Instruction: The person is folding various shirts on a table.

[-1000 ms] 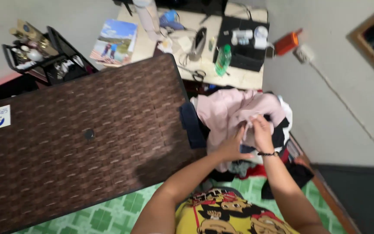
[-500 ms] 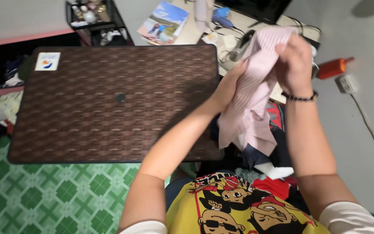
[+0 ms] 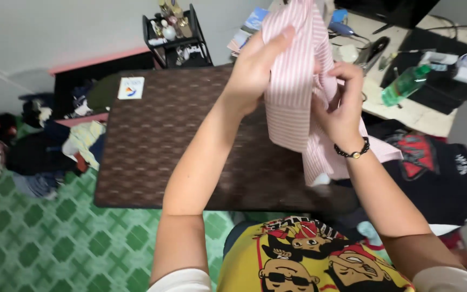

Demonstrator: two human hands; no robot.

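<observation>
Left hand (image 3: 255, 65): raised, arm extended forward, fingers closed on the upper edge of a pink striped shirt (image 3: 293, 92). Right hand (image 3: 339, 103): held slightly lower, fingers gathered on the shirt's bunched middle. Shirt: suspended between both hands, above the brown woven bench (image 3: 163, 140), its tail hung toward the dark clothes pile (image 3: 433, 167).

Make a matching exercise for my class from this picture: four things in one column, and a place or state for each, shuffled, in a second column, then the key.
Things:
1. pink striped shirt
2. green bottle
3. black shelf rack
4. black bead bracelet

Places or states:
A. on the right wrist
B. held up in the left hand and right hand
C. lying on the light desk
D. against the wall behind the brown woven table

Pairs: 1-B, 2-C, 3-D, 4-A
</observation>
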